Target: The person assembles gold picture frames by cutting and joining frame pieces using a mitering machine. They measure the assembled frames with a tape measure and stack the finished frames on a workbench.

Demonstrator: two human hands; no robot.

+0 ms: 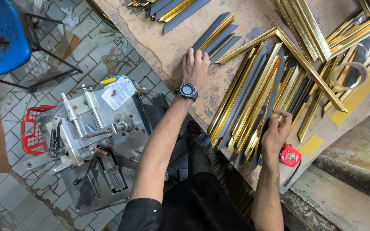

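Note:
My left hand (195, 67), with a black watch on the wrist, rests flat on the wooden worktable (168, 38), fingertips touching the ends of a few short dark-and-gold frame moulding pieces (217, 36). My right hand (276, 132) grips the near ends of long gold and dark moulding strips (253, 96) lying in a fanned pile. A joined gold frame corner (298, 55) lies over the pile.
A roll of tape (349, 76) lies on mouldings at the right. A red tape measure (290, 155) sits by my right wrist. A metal cutting machine (95, 141) stands on the tiled floor at left, with a red basket (33, 128) and a blue chair (1, 38).

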